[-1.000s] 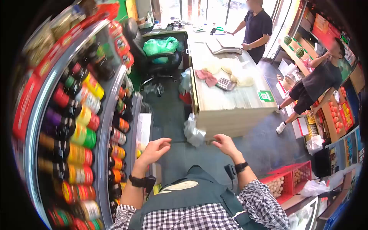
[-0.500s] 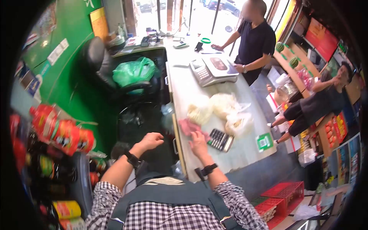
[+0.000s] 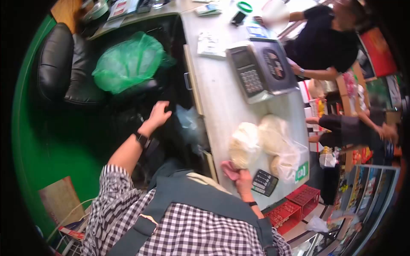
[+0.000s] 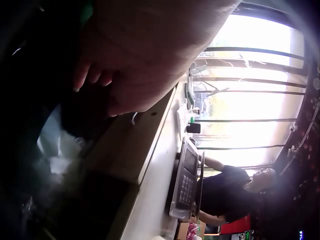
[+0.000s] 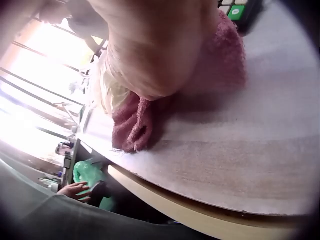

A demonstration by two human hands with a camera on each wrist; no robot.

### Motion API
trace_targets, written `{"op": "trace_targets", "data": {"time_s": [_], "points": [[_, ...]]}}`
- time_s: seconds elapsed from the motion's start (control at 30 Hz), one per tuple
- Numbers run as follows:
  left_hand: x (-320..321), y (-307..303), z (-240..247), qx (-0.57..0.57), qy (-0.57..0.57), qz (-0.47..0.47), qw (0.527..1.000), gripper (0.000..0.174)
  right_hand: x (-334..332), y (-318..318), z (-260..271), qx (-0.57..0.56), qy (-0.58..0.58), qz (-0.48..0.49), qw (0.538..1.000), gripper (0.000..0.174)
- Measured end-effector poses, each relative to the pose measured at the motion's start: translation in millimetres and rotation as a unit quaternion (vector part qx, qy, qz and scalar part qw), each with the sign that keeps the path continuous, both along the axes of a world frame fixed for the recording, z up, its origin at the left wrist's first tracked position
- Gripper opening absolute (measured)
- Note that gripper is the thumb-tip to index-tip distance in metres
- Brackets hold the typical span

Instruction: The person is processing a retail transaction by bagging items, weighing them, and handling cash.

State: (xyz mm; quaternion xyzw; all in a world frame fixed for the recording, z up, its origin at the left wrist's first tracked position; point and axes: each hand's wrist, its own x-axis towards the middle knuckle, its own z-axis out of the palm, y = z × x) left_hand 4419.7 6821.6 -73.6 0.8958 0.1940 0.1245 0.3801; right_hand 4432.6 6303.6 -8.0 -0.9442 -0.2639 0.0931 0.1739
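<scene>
A pink cloth (image 3: 230,170) (image 5: 132,122) lies bunched on the counter's near end. My right hand (image 3: 244,183) (image 5: 155,45) grips it from above, and its fingertips are hidden in the right wrist view. Just right of that hand is a black calculator (image 3: 265,182). Beyond the cloth stand filled, pale plastic bags (image 3: 244,144). My left hand (image 3: 159,114) (image 4: 135,55) hangs over the dark space left of the counter, holding nothing, its fingers loosely bent.
A scale (image 3: 252,72) (image 4: 185,185) sits farther up the counter (image 3: 213,94). To the left is a black chair (image 3: 55,64) with a green bag (image 3: 128,62) beside it. A person (image 3: 324,42) in dark clothes stands across the counter; red crates (image 3: 284,213) lie beyond its near end.
The view has moved closer to the counter and turned. My right hand has gone from free air to the counter and now grips the pink cloth. My left hand remains empty, now nearer the green bag.
</scene>
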Motion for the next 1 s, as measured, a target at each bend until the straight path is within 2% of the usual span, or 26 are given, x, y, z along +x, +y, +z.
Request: {"op": "trace_targets", "data": {"time_s": [0.03,0.07,0.1,0.17,0.23,0.3,0.33,0.37,0.5,0.57,0.63,0.67,0.7,0.77,0.83,0.87,0.93,0.97,1.0], "points": [[15.4,26.2,10.7,0.089,0.036,0.022,0.995,0.053,5.6,10.3,11.8,0.019,0.013,-0.005,1.000,0.030],[31.8,53.5,25.1,0.128,0.069,0.035,0.989,0.059,7.6,11.7,9.5,0.021,0.016,-0.009,1.000,0.039],[49.7,80.2,37.3,0.164,0.098,0.047,0.980,0.064,9.7,16.4,8.5,0.019,0.014,0.002,1.000,0.039],[73.8,118.3,53.4,0.140,0.256,0.052,0.955,0.070,13.2,20.4,18.2,0.014,0.023,0.001,1.000,0.043],[79.5,148.6,25.9,0.154,0.284,0.059,0.945,0.070,17.2,34.4,37.4,-0.002,0.051,-0.007,0.999,0.043],[85.6,169.5,21.3,0.077,0.449,-0.003,0.890,0.063,21.3,51.2,43.9,-0.020,0.084,-0.032,0.996,0.042],[78.9,175.3,-4.1,0.120,0.424,-0.020,0.898,0.054,23.3,55.9,47.6,-0.026,0.095,-0.046,0.994,0.041],[79.2,172.6,4.3,0.117,0.427,-0.015,0.897,0.048,24.4,58.6,50.6,-0.033,0.104,-0.060,0.992,0.041],[39.7,170.4,7.5,0.125,0.418,-0.066,0.897,0.043,30.3,61.3,55.6,-0.073,0.148,-0.120,0.979,0.040],[17.7,171.2,9.5,0.130,0.444,-0.112,0.880,0.040,34.8,62.3,56.8,-0.096,0.166,-0.159,0.968,0.039],[-0.6,175.0,9.8,0.092,0.538,-0.178,0.818,0.040,40.2,65.1,58.5,-0.115,0.183,-0.206,0.954,0.038],[1.6,171.2,25.8,0.084,0.563,-0.211,0.794,0.039,42.5,64.1,57.2,-0.127,0.189,-0.229,0.947,0.038],[13.7,168.3,40.3,0.083,0.578,-0.290,0.758,0.035,44.4,64.9,55.1,-0.136,0.194,-0.255,0.937,0.038],[68.0,160.5,60.1,-0.029,0.484,-0.361,0.797,0.036,45.8,66.8,54.8,-0.157,0.203,-0.308,0.916,0.037],[118.8,161.2,47.3,-0.069,0.261,-0.392,0.880,0.049,48.0,68.6,54.2,-0.175,0.214,-0.357,0.892,0.037],[123.0,164.5,28.4,-0.068,0.262,-0.400,0.876,0.049,47.4,69.2,51.4,-0.183,0.218,-0.384,0.878,0.037],[139.3,173.8,-7.8,0.181,0.327,-0.491,0.787,0.054,47.8,75.0,47.3,-0.193,0.220,-0.442,0.848,0.036],[140.3,185.5,-12.2,0.028,0.485,-0.431,0.761,0.059,48.8,77.5,43.6,-0.194,0.222,-0.471,0.832,0.036],[114.7,219.9,-71.6,0.167,0.519,-0.571,0.613,0.064,52.4,81.9,44.3,-0.199,0.226,-0.498,0.813,0.036]]}}
